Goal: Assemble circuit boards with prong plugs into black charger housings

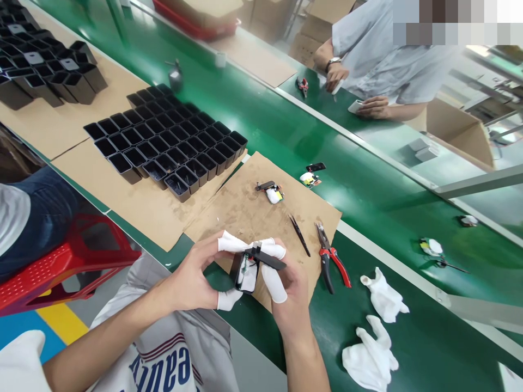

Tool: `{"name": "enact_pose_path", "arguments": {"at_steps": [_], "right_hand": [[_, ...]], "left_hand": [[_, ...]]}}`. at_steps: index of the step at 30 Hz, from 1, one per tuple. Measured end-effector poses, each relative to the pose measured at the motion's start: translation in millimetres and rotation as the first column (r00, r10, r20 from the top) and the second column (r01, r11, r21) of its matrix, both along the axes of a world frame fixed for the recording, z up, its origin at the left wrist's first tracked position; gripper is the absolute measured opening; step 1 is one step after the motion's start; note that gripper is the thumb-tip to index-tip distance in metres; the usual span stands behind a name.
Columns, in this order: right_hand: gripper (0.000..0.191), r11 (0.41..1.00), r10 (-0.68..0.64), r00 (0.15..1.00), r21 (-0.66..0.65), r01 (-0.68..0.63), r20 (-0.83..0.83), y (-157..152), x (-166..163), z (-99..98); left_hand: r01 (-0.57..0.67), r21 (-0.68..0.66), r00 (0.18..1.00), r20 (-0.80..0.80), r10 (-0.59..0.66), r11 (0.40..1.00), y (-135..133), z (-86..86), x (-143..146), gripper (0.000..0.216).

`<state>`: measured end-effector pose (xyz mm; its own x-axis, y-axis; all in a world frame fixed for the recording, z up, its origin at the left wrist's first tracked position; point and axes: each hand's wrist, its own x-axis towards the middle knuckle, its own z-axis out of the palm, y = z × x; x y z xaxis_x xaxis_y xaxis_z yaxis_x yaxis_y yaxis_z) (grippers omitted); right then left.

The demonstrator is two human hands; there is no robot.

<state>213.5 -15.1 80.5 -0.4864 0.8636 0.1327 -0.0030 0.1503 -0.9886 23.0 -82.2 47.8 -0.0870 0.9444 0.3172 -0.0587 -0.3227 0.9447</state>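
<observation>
My left hand [200, 280], with white finger cots on its tips, grips a small black plastic case [236, 272]. Inside its open end show a green circuit board [244, 267] and a white padded piece [249, 279]. My right hand [293, 288], also in finger cots, pinches a black end cap [270, 259] that sits at an angle across the top of the case. On the cardboard sheet [237, 212] ahead lie a small circuit assembly [273, 194], black tweezers [300, 235] and red-handled pliers [324, 253].
Rows of open black cases [171, 133] stand left on cardboard, with more [44, 65] beyond. White gloves [384, 296] lie at the right. Further assemblies [309, 178] rest on the green belt [278, 141]. Opposite, a co-worker's hands [373, 107] handle white pieces. A red stool [93, 256] stands left.
</observation>
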Motion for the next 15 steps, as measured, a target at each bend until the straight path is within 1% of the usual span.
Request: {"name": "enact_pose_path", "arguments": {"at_steps": [3,6,9,11,15], "right_hand": [[0.021,0.999,0.032,0.999,0.005,-0.032,-0.003,-0.8,1.2,0.8],[0.026,0.996,0.093,0.995,-0.002,-0.093,0.025,-2.5,1.6,2.5],[0.045,0.989,0.148,0.987,-0.031,-0.146,0.058,-4.6,0.9,4.3],[0.054,0.988,0.153,0.986,-0.041,-0.151,0.072,-5.9,-0.2,4.8],[0.053,0.989,0.141,0.987,-0.057,-0.137,0.083,-7.4,-3.3,2.8]], "left_hand": [[0.004,0.037,1.000,0.025,-0.005,0.999,1.1,-3.9,-1.0,0.073],[0.002,0.016,1.000,0.029,-0.002,1.000,1.6,-8.6,-3.4,0.069],[-0.004,-0.002,0.999,0.035,0.004,1.000,1.7,-12.0,-6.2,0.070],[-0.012,0.010,0.999,0.039,0.012,1.000,1.8,-12.9,-7.5,0.071],[-0.044,0.044,0.999,0.000,0.044,0.998,1.5,-12.5,-8.5,0.068]]}}
